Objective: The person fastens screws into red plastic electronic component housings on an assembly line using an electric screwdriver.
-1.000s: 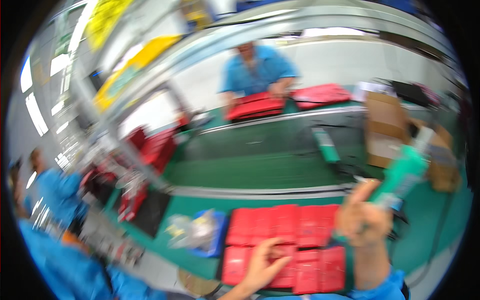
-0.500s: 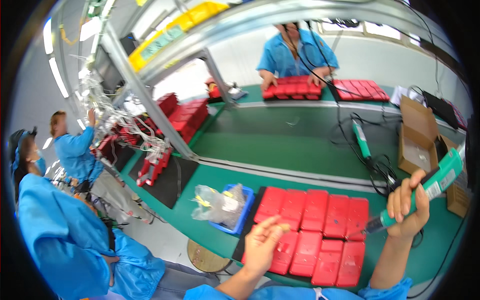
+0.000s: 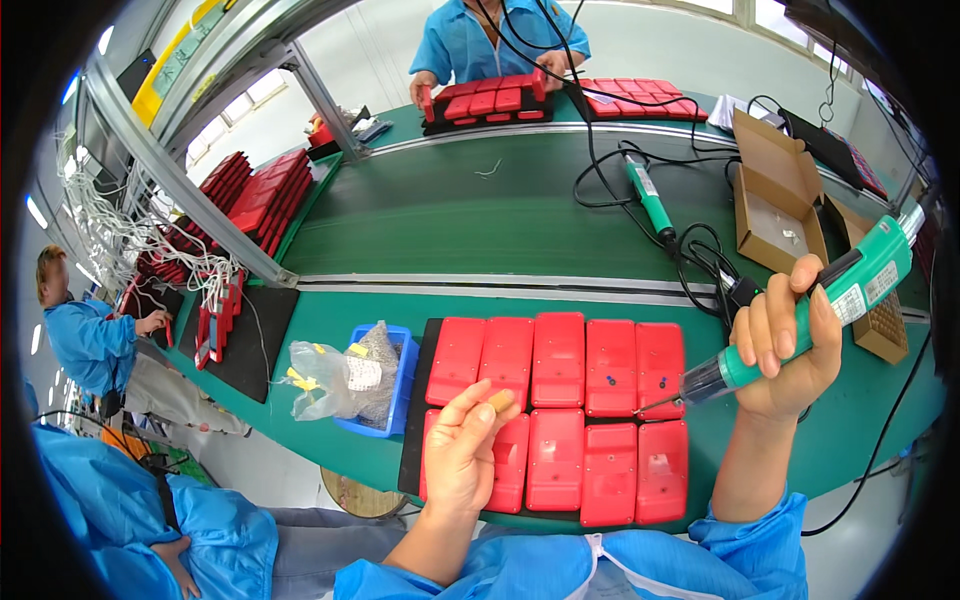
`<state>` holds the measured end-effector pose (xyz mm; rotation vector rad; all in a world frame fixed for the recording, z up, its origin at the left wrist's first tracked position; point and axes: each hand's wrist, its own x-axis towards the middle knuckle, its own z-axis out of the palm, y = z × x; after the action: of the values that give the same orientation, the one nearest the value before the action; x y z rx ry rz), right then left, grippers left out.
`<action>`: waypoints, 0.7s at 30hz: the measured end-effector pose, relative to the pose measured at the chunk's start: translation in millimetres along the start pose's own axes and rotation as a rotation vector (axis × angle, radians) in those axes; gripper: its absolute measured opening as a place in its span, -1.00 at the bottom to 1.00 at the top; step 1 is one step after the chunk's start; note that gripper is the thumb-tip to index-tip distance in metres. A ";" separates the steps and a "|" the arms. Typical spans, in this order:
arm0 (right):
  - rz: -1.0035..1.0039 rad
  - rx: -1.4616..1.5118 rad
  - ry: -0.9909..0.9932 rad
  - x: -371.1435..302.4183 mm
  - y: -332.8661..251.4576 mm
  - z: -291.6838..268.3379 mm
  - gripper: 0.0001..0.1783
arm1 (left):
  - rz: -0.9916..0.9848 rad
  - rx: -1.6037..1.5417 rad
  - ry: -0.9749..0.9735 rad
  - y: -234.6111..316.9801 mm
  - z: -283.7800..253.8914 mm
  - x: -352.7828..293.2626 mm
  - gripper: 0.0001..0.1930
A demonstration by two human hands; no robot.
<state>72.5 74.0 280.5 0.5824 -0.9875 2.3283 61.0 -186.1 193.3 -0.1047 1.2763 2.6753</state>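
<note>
My right hand (image 3: 790, 350) is wrapped round a green electric screwdriver (image 3: 875, 280), which is tilted with its thin bit pointing down and left. The bit's tip lies over the seam between two rows of red plastic cases (image 3: 556, 460), near the right end; contact cannot be made out. Dark screws (image 3: 612, 381) show on two cases of the far row. My left hand (image 3: 458, 460) hovers over the near row's left part, its thumb and fingers pinched together. A small tan piece (image 3: 501, 400) shows at its fingertips, perhaps a finger cot; anything held is hidden.
Left of the cases, a blue bin (image 3: 402, 390) holds a clear bag (image 3: 340, 378) of small parts. A second screwdriver (image 3: 650, 200), cables and an open cardboard box (image 3: 770, 215) lie beyond. Opposite, a person handles red cases (image 3: 490, 100). Another person (image 3: 150, 500) sits at left.
The whole view has shifted, so the bench sits further left and higher. My hands keep their grips, and the screwdriver bit still points at the right-hand cases. The person opposite now holds their cases' ends.
</note>
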 end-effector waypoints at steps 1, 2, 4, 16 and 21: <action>0.000 -0.008 0.006 -0.2 0.9 0.2 -0.83 | 0.019 0.004 -0.018 -0.7 -1.3 -0.6 -0.71; 0.002 -0.007 -0.004 0.3 2.4 0.1 -0.83 | 0.037 0.007 -0.038 -1.1 -2.8 -1.0 -0.71; 0.004 -0.016 -0.015 1.4 4.8 -0.5 -0.82 | 0.075 0.192 -0.076 -0.8 -10.7 -4.3 -0.72; 0.008 -0.191 -0.058 14.0 38.8 12.2 -0.78 | 0.562 1.871 -0.789 2.5 3.6 38.2 -0.33; 0.020 -0.229 -0.213 18.7 70.6 15.8 -0.81 | 0.540 1.876 -0.813 -6.5 -6.1 45.6 -0.26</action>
<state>16.9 26.5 264.8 0.7399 -1.3417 2.1613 17.4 -181.1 178.2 1.3906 2.7507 0.4397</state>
